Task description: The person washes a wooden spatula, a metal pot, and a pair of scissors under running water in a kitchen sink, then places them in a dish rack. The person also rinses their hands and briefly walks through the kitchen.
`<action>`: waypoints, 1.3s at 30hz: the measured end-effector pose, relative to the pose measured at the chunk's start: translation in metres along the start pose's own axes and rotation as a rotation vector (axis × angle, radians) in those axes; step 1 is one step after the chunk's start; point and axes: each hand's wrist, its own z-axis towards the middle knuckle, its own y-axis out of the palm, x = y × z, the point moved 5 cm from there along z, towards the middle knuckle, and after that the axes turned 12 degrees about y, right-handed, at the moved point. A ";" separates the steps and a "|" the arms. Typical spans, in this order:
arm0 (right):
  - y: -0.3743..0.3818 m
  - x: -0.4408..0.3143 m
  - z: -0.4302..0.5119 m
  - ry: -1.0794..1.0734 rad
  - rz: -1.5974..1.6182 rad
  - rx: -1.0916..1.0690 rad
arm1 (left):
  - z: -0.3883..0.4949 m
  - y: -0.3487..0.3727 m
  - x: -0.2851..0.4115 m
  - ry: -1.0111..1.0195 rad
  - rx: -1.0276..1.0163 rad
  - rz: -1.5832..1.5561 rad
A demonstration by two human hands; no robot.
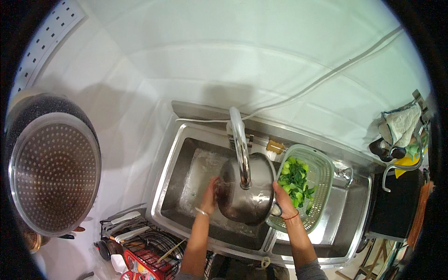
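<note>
A round metal pan (257, 206) is held over the left sink basin (175, 196), under the chrome faucet (240, 147). What looks like water glints on its surface. My left hand (210, 196) grips the pan's left rim. On the opposite side, my right hand (284, 203) holds the rim beside a handle that it partly hides. A pale green plastic colander (323, 175) stands across the right basin, just right of the pan. Chopped leafy greens (295, 182) lie in it.
A perforated pan base (56, 175) hangs at the far left. Below it stands a black wire rack (154, 238) with utensils. Behind the sink lie a sponge (275, 147) and a small tap (346, 174). A cloth (402, 122) and metal hook (402, 167) hang at right.
</note>
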 end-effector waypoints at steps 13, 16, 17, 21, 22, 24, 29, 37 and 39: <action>0.061 0.015 0.035 0.132 0.027 -0.052 | -0.076 0.099 0.036 0.960 -0.114 1.214; 0.072 0.018 0.046 0.101 0.205 -0.232 | -0.080 0.077 0.039 1.041 -0.040 1.108; 0.070 0.019 0.052 0.087 0.197 -0.215 | -0.083 0.071 0.041 1.084 -0.019 1.070; 0.071 0.015 0.074 0.033 0.271 -0.282 | -0.099 0.038 0.042 0.979 0.026 0.973; 0.070 0.013 0.076 0.018 0.258 -0.280 | -0.105 0.031 0.040 0.983 0.071 1.012; 0.067 0.012 0.072 0.016 0.243 -0.195 | -0.106 0.012 0.023 0.738 0.099 0.669; 0.077 0.027 0.042 0.008 -0.184 0.002 | -0.109 -0.010 -0.007 0.489 0.141 0.545; 0.094 0.047 -0.004 -0.052 -0.318 -0.099 | -0.121 -0.037 -0.023 0.394 0.539 0.197; 0.096 0.048 -0.016 -0.112 -0.279 -0.133 | -0.119 -0.046 -0.051 0.056 0.570 -0.199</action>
